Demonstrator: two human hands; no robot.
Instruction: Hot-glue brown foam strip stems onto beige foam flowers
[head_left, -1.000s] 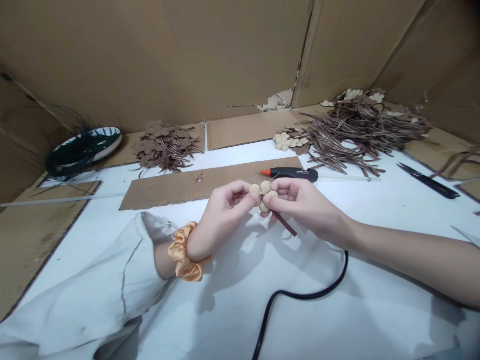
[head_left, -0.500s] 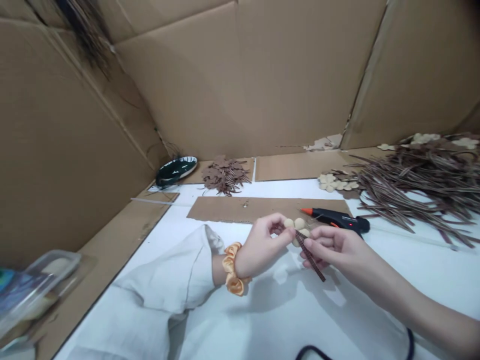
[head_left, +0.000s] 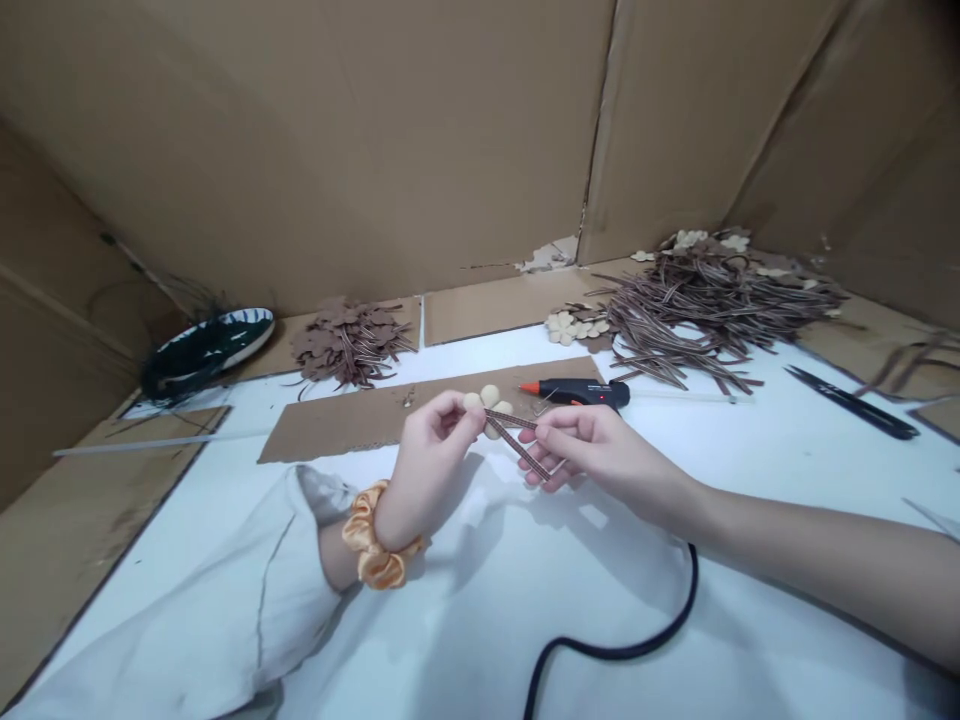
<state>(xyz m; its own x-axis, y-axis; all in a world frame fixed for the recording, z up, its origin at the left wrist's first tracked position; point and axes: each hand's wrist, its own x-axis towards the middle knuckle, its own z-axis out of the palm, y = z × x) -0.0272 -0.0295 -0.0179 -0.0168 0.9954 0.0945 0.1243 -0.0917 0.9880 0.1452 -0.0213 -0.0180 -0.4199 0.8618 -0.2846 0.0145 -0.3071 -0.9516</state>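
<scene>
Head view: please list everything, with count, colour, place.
Flower: one, cream, centre
Strip ends: two, brown, centre
Glue gun: one, black-orange, centre
Cardboard: several, brown, around
Piled flowers, strips: many, brown-cream, far side
Dish: one, green, far left
Tweezers: one, black, right
Cable: one, black, front
Translucent sticks: two, whitish, left, right
Table: one, white, beneath
Sleeve: one, pale, left arm
Scrunchie: one, orange, left wrist
Left hand: one, centre
Right hand: one, centre

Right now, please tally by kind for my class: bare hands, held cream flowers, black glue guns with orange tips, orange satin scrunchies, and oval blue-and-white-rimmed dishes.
Bare hands: 2 (left hand, right hand)
Held cream flower: 1
Black orange-tipped glue gun: 1
Orange satin scrunchie: 1
Oval dish: 1
Total: 6
</scene>
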